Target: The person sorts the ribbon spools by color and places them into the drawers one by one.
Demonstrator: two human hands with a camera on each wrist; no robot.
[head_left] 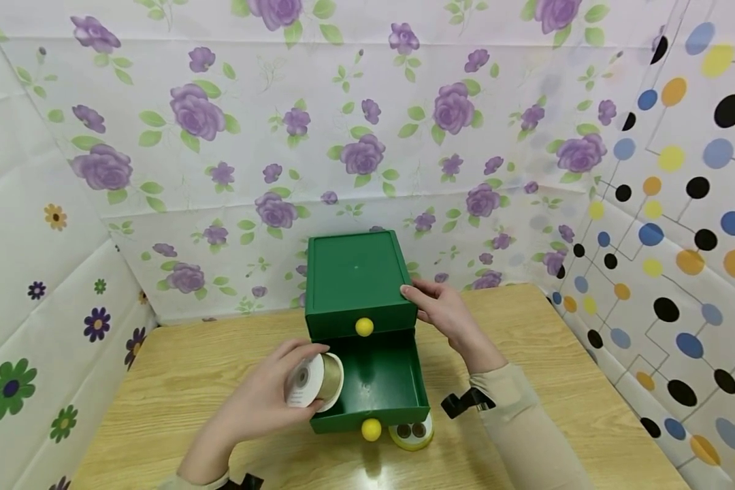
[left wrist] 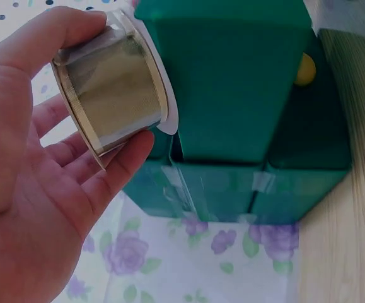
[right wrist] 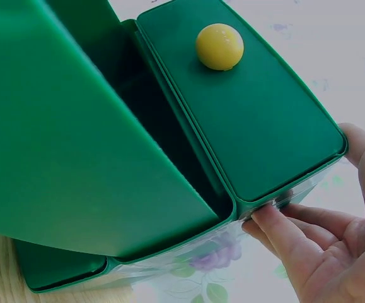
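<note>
A green drawer cabinet [head_left: 355, 272] with yellow knobs stands against the back wall. Its middle drawer [head_left: 398, 414] is pulled out, and the part of its floor that shows is bare. My left hand [head_left: 260, 398] holds a spool of gold ribbon [left wrist: 113, 88] by its rims, thumb on one side and fingers on the other. The spool is tilted and overlaps the drawer's left wall in the head view. My right hand [head_left: 444, 313] grips the cabinet's upper right side, with the thumb at the top edge and the fingers against the side wall [right wrist: 295, 189].
On the wooden table [head_left: 220, 381], a round yellow-rimmed thing [head_left: 412, 445] with dark discs on its white top sits partly hidden beneath the drawer's front. Flowered sheeting [head_left: 282, 136] covers the back wall, and dotted sheeting [head_left: 686, 238] hangs at the right.
</note>
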